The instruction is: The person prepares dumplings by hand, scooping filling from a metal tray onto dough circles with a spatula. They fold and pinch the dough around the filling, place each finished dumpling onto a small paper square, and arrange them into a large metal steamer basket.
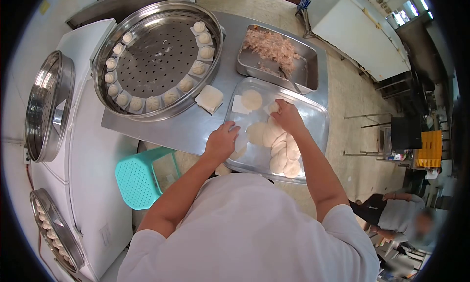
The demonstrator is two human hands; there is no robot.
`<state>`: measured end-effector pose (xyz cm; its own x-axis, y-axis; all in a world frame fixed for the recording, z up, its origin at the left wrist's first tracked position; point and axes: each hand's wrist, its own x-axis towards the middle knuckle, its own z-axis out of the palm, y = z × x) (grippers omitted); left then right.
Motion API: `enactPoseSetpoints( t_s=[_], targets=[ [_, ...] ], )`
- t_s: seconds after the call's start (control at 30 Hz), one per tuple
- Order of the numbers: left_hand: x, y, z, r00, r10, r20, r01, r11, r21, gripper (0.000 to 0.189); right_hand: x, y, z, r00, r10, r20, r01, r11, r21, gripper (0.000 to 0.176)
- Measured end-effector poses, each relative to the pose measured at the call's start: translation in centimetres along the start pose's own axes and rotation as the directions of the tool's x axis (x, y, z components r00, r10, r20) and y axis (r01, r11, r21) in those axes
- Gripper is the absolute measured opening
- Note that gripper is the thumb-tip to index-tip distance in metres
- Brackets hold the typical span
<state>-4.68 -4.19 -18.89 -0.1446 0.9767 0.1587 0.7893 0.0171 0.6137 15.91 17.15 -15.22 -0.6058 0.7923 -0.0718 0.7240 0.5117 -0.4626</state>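
Observation:
My right hand is closed at the fingertips round a small pale bun on the metal tray. My left hand is at the tray's left edge, its fingers bent; what they hold, if anything, I cannot make out. A dough round lies by a white paper square beyond my hands. Between my hands and towards me, overlapping dough rounds are piled. Another flat round lies just right of my left hand.
A perforated steamer holds several buns along its rim. A paper stack sits beside it. Minced filling fills part of a deep pan. A turquoise stool stands at left. Another person stands at lower right.

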Motion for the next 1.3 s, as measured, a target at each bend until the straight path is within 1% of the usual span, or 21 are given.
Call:
enactPoseSetpoints(
  t_s=[0.1,0.2,0.3,0.4,0.43,0.47,0.5,0.6,0.7,0.8,0.9,1.0,1.1,1.2,1.3],
  targets=[
    [0.5,0.5,-0.4,0.996,-0.073,0.043,0.073,0.997,-0.009,0.019,-1.6,-0.9,-2.1,0.992,0.111,-0.059,-0.104,0.988,0.115,0.055],
    [0.5,0.8,-0.3,0.993,-0.112,0.027,0.113,0.993,-0.038,0.013,-3.9,-0.6,-3.7,0.973,0.221,-0.058,-0.213,0.97,0.121,0.053],
    [-0.3,0.8,-0.5,0.998,0.015,-0.059,-0.016,1.0,-0.025,0.012,-6.2,0.4,-1.7,0.996,0.029,-0.083,-0.025,0.998,0.049,0.051],
    [-0.8,0.8,-0.9,0.997,0.07,0.009,-0.07,0.997,0.01,0.018,-6.2,0.8,0.5,0.985,-0.019,-0.173,0.004,0.997,-0.082,0.048],
    [-1.0,0.9,-1.0,0.997,0.076,0.018,-0.077,0.997,0.015,0.019,-5.8,0.8,0.2,0.994,0.084,-0.076,-0.086,0.996,-0.033,0.046],
    [-1.2,1.1,-1.3,0.996,0.083,0.026,-0.083,0.996,0.022,0.021,-5.0,0.8,-0.2,0.983,0.179,0.027,-0.179,0.984,0.008,0.044],
    [-1.4,1.3,-1.6,0.995,0.089,0.036,-0.09,0.996,0.028,0.023,-4.4,0.7,-0.5,0.954,0.267,0.134,-0.274,0.961,0.04,0.042],
    [-1.7,1.4,-1.9,0.992,0.09,0.093,-0.097,0.993,0.071,0.033,-4.0,0.7,-0.8,0.922,0.359,0.143,-0.381,0.908,0.176,0.036],
    [-1.7,1.1,-1.5,0.99,0.127,0.06,-0.132,0.988,0.082,0.037,-4.5,0.0,-0.7,0.968,0.249,-0.004,-0.248,0.964,0.098,0.031],
    [-1.2,1.4,-1.2,0.993,0.117,0.019,-0.118,0.99,0.081,0.036,-4.8,0.1,-0.3,0.988,0.142,-0.068,-0.14,0.99,0.025,0.026],
    [-1.0,1.3,-1.3,0.993,0.113,0.023,-0.115,0.991,0.074,0.035,-5.7,-0.4,-0.2,0.968,0.202,-0.149,-0.188,0.977,0.104,0.02],
    [-1.4,0.9,-1.7,0.987,0.144,0.073,-0.144,0.99,0.001,0.032,-5.4,0.1,-0.5,0.951,0.304,0.047,-0.307,0.926,0.218,0.018],
    [-2.3,0.8,-1.9,0.982,0.129,0.138,-0.127,0.992,-0.023,0.032,-5.6,-0.1,-0.8,0.979,0.175,-0.109,-0.166,0.982,0.09,0.019],
    [-3.0,1.1,-2.0,0.986,0.136,0.092,-0.14,0.989,0.043,0.036,-6.4,-1.4,-1.4,0.974,0.202,-0.105,-0.158,0.932,0.325,0.018],
    [-3.1,1.6,-2.4,0.986,0.119,0.117,-0.126,0.99,0.06,0.04,-7.0,-4.7,-3.4,0.973,0.184,-0.136,-0.109,0.894,0.435,0.012]
  ],
)
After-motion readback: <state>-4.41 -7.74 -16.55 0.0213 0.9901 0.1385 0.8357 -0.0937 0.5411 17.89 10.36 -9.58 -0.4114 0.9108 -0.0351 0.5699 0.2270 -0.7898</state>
